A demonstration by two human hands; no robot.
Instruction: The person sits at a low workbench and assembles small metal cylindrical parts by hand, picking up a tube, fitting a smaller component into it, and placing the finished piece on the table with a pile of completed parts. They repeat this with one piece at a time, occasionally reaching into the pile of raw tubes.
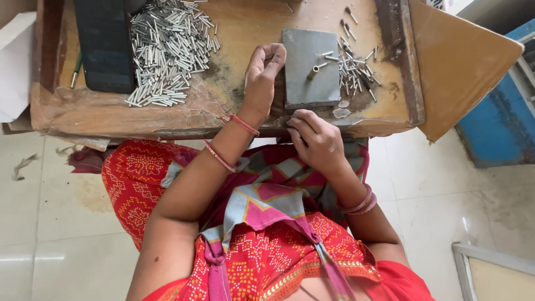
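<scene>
My left hand (262, 75) rests on the low wooden table (239, 25), fingers curled loosely at the left edge of a grey metal plate (309, 72); I cannot see anything held in it. A small brass-coloured tube (313, 72) lies on the plate. At the table's near edge, just below the plate, my right hand (316, 140) has its fingers curled in, and what they hold is hidden. A big heap of short silver metal tubes (167, 47) lies left of my left hand. A smaller scatter of thin metal pins (354, 69) lies right of the plate.
A dark rectangular block (103, 44) stands at the table's left. Brown cardboard (462, 61) leans at the right, with a blue metal object (501, 120) behind it. A framed panel (490, 273) lies on the tiled floor at lower right. White material (14, 61) sits far left.
</scene>
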